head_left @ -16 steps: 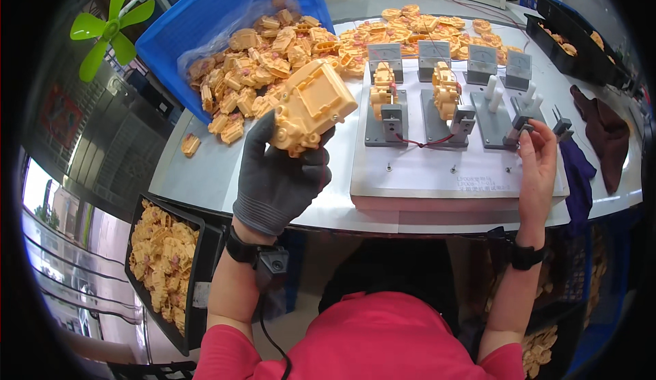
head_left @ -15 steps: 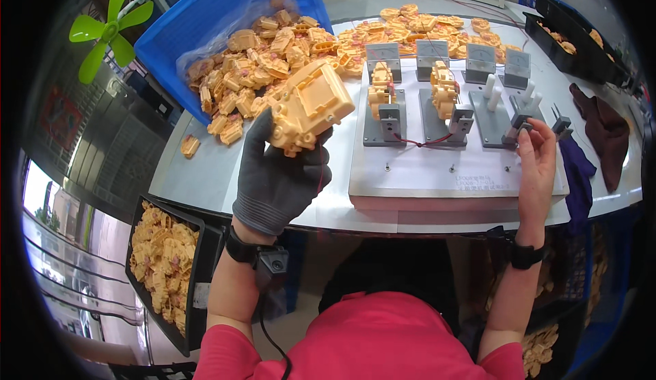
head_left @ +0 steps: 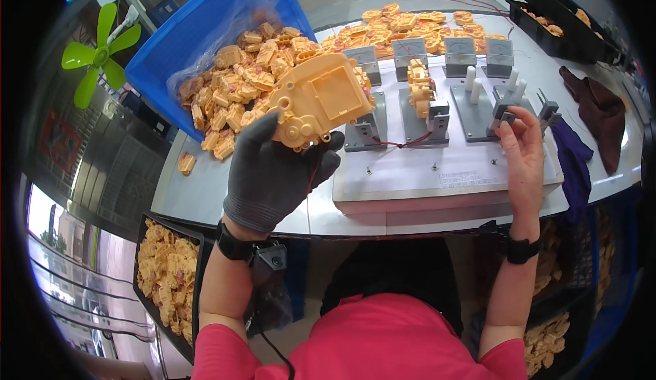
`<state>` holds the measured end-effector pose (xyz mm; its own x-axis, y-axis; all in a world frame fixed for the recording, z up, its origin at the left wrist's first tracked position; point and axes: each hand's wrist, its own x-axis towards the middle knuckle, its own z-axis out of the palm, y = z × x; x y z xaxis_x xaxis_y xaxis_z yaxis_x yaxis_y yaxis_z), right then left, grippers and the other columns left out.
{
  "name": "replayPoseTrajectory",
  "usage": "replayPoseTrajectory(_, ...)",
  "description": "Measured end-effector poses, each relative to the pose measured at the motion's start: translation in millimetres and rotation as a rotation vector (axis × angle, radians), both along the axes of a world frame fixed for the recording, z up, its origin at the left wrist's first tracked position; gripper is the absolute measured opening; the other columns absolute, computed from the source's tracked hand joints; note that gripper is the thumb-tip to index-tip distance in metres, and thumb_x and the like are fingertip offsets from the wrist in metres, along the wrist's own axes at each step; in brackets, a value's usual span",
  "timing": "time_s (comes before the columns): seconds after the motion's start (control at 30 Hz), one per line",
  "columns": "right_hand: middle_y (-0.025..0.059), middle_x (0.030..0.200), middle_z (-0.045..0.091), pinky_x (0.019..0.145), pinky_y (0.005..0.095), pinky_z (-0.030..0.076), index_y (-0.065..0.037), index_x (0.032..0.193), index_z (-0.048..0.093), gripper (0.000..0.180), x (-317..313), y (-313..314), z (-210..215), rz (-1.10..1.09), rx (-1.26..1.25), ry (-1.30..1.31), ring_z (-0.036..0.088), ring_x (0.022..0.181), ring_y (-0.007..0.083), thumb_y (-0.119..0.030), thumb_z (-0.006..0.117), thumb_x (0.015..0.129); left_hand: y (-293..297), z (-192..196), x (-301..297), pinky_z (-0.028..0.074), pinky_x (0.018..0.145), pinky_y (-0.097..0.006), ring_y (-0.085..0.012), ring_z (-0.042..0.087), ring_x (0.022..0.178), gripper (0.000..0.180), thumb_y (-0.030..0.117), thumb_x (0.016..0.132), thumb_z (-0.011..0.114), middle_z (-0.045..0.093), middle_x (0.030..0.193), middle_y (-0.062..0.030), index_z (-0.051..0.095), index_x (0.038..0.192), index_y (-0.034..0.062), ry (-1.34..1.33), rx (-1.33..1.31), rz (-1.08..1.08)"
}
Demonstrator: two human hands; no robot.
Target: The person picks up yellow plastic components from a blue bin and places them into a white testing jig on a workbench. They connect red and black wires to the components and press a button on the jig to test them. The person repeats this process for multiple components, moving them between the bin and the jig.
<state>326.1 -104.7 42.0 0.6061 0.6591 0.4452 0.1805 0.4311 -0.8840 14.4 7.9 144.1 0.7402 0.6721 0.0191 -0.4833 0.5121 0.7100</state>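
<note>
My left hand [head_left: 263, 178], in a dark grey glove, is closed around a yellow-orange plastic gear housing [head_left: 316, 100] and holds it raised above the table. A thin red wire hangs below the housing. My bare right hand [head_left: 523, 158] pinches a small grey block [head_left: 504, 117] at the front of a test fixture [head_left: 471, 127] with upright white pegs. Similar housings sit on two fixtures to the left, one of them [head_left: 421, 89] plainly visible and the other partly hidden behind the held housing. Red wires join the front blocks of those two fixtures.
A tilted blue bin [head_left: 160, 72] spills housings onto the table. More housings [head_left: 389, 28] lie at the back, behind a row of small meters [head_left: 460, 52]. A black tray [head_left: 567, 42], a brown cloth [head_left: 601, 117] and a purple cloth [head_left: 572, 168] are at right. A green fan [head_left: 101, 55] stands far left.
The housing in my left hand has turned so its flat face shows more squarely. My right hand stays at the small grey block. The whole view has shifted slightly.
</note>
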Motion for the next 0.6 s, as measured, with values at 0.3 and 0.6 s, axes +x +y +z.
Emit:
replayPoseTrajectory(0.3,-0.0094,0.076,0.04,0.058,0.0176,0.029,-0.01,0.105,0.055,0.012,3.0,1.1,-2.3,0.025,0.067,0.025,0.036,0.068,0.0007,-0.015,0.064,0.098,20.1,51.7,57.6,0.048,0.092,-0.027,-0.0122,0.056,0.107,0.041,0.001,0.09,0.067,0.057,0.117,-0.0044,0.051,0.127,0.0081,0.705,1.403,0.231)
replayPoseTrajectory(0.6,-0.0067,0.073,0.045,0.061,0.0206,0.037,-0.008,0.102,0.056,0.018,3.3,0.0,-0.1,-0.01,0.018,0.018,0.041,0.068,0.003,-0.02,0.068,0.095,93.3,72.2,128.1,0.051,0.085,-0.028,-0.0131,0.06,0.099,0.039,-0.003,0.086,0.066,0.063,0.11,-0.0044,0.057,0.12,0.0116,0.75,1.758,0.109)
